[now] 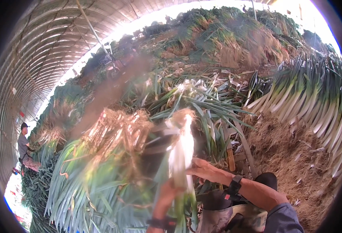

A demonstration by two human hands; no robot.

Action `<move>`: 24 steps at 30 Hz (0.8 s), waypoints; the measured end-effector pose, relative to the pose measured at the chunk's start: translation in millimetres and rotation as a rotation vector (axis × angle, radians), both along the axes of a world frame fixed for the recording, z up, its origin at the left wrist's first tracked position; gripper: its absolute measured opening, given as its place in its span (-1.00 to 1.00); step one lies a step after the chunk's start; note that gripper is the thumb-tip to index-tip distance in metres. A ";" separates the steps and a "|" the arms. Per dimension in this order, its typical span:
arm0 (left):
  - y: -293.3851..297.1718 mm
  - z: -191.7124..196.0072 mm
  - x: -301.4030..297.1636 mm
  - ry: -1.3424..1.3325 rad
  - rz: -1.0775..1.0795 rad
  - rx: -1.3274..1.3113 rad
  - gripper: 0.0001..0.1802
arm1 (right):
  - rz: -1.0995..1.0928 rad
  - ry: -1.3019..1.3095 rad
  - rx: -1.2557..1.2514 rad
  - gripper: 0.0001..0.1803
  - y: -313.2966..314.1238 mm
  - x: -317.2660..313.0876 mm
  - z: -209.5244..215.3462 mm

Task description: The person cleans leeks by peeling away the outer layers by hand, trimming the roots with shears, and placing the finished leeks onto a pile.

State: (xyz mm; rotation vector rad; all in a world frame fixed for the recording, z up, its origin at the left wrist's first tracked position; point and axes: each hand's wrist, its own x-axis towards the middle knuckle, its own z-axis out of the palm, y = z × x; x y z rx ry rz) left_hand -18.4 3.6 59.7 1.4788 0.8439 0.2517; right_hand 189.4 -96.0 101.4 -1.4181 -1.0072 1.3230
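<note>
A large green onion (184, 141) with a thick white stalk stands upright in front of me, root end up. My left hand (173, 190), smeared by motion, is closed round its lower part. Green leaves hang below that hand. My right hand (202, 169) is closed at the stalk's right side, fingers pinching it, though the fingertips are partly hidden. Just left of both hands lies a big pile of unpeeled green onions (85, 182), their brown roots pointing away from me.
Peeled green onions (291, 93) lie in a row at the right, beside a brown heap of roots (291, 167). Stripped leaves (202, 97) lie ahead. More onion piles (233, 35) fill the back. A person (24, 145) stands far left under the arched roof.
</note>
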 end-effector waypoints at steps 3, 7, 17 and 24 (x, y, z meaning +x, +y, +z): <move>-20.2 18.5 0.1 -0.075 -0.057 0.057 -0.45 | 0.027 0.017 0.092 -0.47 -2.6 -6.7 10.9; -24.9 -14.2 3.2 -0.263 -0.113 0.110 -0.20 | -0.195 -0.051 0.085 -0.28 0.4 -42.1 13.0; -28.5 -8.2 -30.7 -0.102 0.196 0.165 -0.61 | 0.063 -1.047 0.282 -0.09 -21.3 -22.5 38.2; -51.8 44.1 -37.5 0.228 0.104 0.437 -0.48 | -0.180 -0.490 0.419 0.00 7.4 -25.9 -10.9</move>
